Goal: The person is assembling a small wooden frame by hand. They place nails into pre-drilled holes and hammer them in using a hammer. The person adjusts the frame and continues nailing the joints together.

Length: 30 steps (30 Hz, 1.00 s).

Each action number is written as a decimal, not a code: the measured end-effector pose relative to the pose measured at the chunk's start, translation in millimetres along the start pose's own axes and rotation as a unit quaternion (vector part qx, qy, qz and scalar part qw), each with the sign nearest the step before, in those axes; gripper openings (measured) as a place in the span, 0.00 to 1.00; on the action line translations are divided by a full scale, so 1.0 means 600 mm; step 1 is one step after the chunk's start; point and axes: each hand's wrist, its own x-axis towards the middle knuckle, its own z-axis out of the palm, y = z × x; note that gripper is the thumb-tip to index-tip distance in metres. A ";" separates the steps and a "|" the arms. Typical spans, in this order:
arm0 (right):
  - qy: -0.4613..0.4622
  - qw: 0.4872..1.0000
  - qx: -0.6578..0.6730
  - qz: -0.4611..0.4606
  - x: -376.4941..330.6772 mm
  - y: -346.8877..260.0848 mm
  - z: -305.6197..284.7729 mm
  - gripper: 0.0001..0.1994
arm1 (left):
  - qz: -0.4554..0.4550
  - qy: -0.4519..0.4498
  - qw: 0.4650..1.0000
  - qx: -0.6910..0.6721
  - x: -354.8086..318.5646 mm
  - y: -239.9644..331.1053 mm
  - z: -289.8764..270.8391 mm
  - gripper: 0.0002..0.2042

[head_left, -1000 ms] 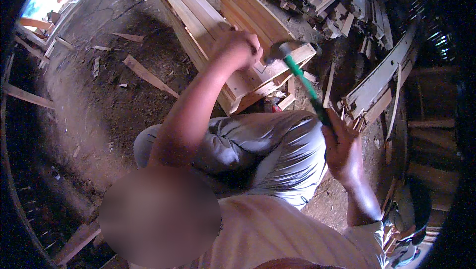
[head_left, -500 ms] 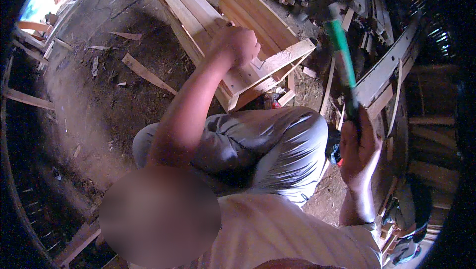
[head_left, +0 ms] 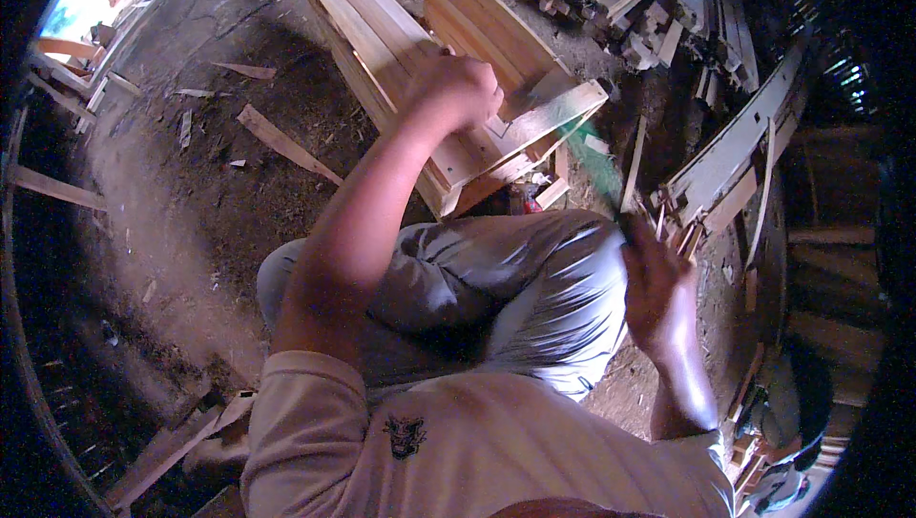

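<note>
A long wooden crate [head_left: 382, 27] of pale slats lies at a slant on the ground ahead of my knees. My left hand [head_left: 453, 91] is closed and rests on its inner boards, close to the near end; whatever its fingers hold is hidden. To the right, my right hand [head_left: 658, 284] grips a hammer [head_left: 593, 160] by its dark lower handle. The green part of the handle is smeared by motion and reaches up to the crate's end board [head_left: 558, 113]. The hammer's head cannot be made out clearly there.
Heaped offcuts [head_left: 611, 3] lie beyond the crate at the back right. A long grey-white plank [head_left: 735, 132] slants on the right. On the dirt floor at left is a loose wood strip [head_left: 286, 141]. Something red [head_left: 528, 198] sits under the crate's near end.
The hammer has swung down and left from its raised place to the crate's end, with my right hand moving left. My left hand has stayed almost where it was.
</note>
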 end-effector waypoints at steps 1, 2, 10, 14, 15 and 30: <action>-0.005 0.999 0.032 0.035 -0.005 0.004 0.011 0.18 | -0.005 0.038 0.999 -0.009 -0.005 -0.001 0.006 0.18; 0.016 0.995 0.067 0.073 0.000 -0.003 -0.002 0.18 | -0.010 0.075 0.997 -0.020 -0.013 0.000 0.011 0.18; 0.094 0.995 -0.008 -0.042 -0.008 0.012 0.008 0.18 | 0.062 0.029 0.997 0.021 -0.011 -0.005 -0.006 0.18; 0.128 0.986 0.079 0.070 0.003 -0.005 -0.022 0.18 | 0.031 0.010 0.999 0.017 -0.011 -0.010 -0.003 0.17; 0.177 0.972 0.111 0.110 -0.001 -0.008 -0.020 0.17 | 0.008 -0.020 1.000 0.008 -0.006 0.004 -0.015 0.17; 0.081 0.992 0.082 0.060 0.001 0.011 0.004 0.15 | 0.047 0.016 0.997 0.053 -0.015 0.013 -0.021 0.17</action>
